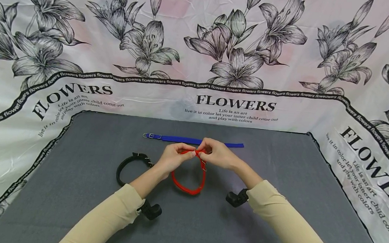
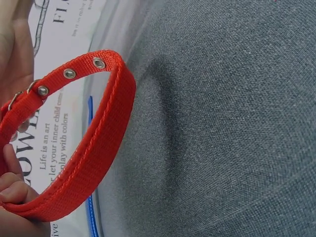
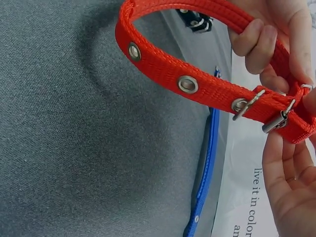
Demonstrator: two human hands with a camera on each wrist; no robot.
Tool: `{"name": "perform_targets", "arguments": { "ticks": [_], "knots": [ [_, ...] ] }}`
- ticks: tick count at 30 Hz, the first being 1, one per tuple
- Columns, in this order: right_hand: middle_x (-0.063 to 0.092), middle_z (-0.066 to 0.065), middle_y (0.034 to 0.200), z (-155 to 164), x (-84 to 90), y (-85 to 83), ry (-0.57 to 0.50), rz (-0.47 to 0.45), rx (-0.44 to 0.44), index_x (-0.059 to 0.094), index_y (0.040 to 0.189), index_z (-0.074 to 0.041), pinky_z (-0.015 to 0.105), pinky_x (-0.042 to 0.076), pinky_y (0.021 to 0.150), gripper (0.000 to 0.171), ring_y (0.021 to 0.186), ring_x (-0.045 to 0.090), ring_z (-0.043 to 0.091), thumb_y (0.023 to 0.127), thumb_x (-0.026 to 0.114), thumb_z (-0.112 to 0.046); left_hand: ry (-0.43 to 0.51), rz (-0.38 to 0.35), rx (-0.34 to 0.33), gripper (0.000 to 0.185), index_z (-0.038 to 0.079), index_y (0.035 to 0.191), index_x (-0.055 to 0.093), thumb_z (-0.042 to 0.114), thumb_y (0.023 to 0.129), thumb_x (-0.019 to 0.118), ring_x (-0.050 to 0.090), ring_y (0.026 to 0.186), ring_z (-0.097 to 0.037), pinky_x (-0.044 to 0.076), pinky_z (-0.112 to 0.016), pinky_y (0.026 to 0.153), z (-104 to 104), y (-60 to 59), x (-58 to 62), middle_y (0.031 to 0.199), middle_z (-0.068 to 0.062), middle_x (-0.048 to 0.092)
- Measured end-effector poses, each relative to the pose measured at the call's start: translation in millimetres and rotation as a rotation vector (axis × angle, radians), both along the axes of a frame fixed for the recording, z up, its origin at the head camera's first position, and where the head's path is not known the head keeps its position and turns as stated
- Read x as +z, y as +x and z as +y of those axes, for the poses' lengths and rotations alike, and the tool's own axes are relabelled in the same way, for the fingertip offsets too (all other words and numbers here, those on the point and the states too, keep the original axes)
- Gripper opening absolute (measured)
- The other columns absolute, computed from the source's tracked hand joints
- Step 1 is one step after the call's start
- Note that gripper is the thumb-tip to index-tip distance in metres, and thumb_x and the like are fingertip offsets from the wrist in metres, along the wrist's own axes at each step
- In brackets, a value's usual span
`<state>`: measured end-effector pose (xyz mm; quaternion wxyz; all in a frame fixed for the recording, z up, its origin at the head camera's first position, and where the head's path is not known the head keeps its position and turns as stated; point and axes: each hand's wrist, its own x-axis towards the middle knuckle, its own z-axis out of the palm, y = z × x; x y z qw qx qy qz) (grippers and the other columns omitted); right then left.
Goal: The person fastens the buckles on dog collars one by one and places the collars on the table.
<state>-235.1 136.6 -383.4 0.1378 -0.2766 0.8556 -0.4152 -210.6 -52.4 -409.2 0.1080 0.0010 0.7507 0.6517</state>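
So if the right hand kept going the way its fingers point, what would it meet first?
Likely the left hand: the right hand points left across the red collar both pinch. Depth looks matched, so nothing else intervenes.

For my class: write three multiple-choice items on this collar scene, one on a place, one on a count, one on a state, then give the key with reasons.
1. Where does the blue collar lie?
A. on the grey mat, beyond the hands
B. inside the red collar
C. on top of the black collar

2. How many collars are in the head view?
A. two
B. three
C. five

3. How is the red collar?
A. flat and straight
B. cut in two
C. looped and held at its buckle by the left hand and the right hand

Key:
1 A, it lies straight across the mat behind the fingers.
2 B, one blue, one red, one black.
3 C, both hands pinch it at the buckle, where a prong sits in an eyelet.
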Motion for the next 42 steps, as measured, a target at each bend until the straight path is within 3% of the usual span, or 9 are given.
{"name": "perform_targets", "arguments": {
  "ticks": [8,13,17,22,28,35,42],
  "knots": [
    [0.058,0.003,0.092,-1,-4.2,2.8,0.012,0.004,-0.055,0.065,0.103,-0.015,0.028,0.046,0.063,0.015,0.073,0.057,0.017,0.093,0.056,-0.019,-0.026,-0.049,-0.007,0.025,0.015,0.104,0.069,0.026,0.081,0.071,0.059,0.096,-0.014,0.044,-0.036,0.087,-2,-2.9,-7.9,0.097,0.000,0.069],
    [0.060,0.008,0.098,1,-6.2,3.4,-0.029,-0.044,-0.086,0.062,0.110,-0.011,0.040,0.051,0.071,0.019,0.075,0.060,0.017,0.095,0.050,-0.017,-0.031,-0.056,0.005,0.027,0.014,0.105,0.068,0.025,0.081,0.071,0.058,0.092,-0.014,0.043,-0.033,0.080,-2,-2.7,-7.0,0.094,-0.001,0.069],
    [0.062,0.009,0.101,1,-6.8,2.1,-0.081,-0.122,-0.137,0.057,0.106,-0.009,0.048,0.049,0.081,0.016,0.082,0.062,0.017,0.093,0.053,-0.017,-0.019,-0.046,0.019,0.026,0.012,0.104,0.067,0.024,0.081,0.071,0.058,0.087,-0.015,0.041,-0.029,0.073,-2,-3.3,-5.6,0.091,-0.002,0.068],
    [0.062,0.007,0.098,2,-6.3,0.5,-0.110,-0.183,-0.179,0.058,0.098,-0.009,0.049,0.047,0.084,0.012,0.086,0.063,0.021,0.091,0.057,-0.019,-0.022,-0.044,0.031,0.024,0.014,0.102,0.067,0.025,0.081,0.072,0.057,0.087,-0.016,0.041,-0.031,0.072,-1,-3.0,-3.7,0.091,-0.001,0.068],
    [0.065,0.003,0.094,1,-4.6,2.8,-0.067,-0.083,-0.115,0.062,0.093,-0.012,0.035,0.050,0.072,0.009,0.081,0.061,0.015,0.092,0.057,-0.019,-0.021,-0.057,0.026,0.029,0.013,0.105,0.066,0.027,0.081,0.072,0.057,0.089,-0.015,0.044,-0.038,0.079,0,-2.2,-3.6,0.094,0.000,0.068],
    [0.065,0.004,0.096,2,-5.5,1.8,-0.079,-0.089,-0.086,0.062,0.098,-0.014,0.045,0.051,0.076,0.010,0.084,0.063,0.016,0.093,0.053,-0.013,-0.020,-0.043,0.054,0.027,0.013,0.103,0.067,0.028,0.080,0.072,0.057,0.088,-0.015,0.042,-0.032,0.072,0,-3.5,-4.2,0.093,0.000,0.068],
    [0.066,0.000,0.092,3,-10.5,1.4,-0.030,0.002,-0.043,0.058,0.093,-0.011,0.029,0.049,0.066,0.004,0.083,0.062,0.013,0.091,0.056,-0.014,-0.010,-0.039,0.048,0.025,0.016,0.102,0.066,0.027,0.081,0.072,0.057,0.091,-0.017,0.044,-0.043,0.082,2,-3.0,-6.7,0.097,-0.001,0.066]
  ]
}}
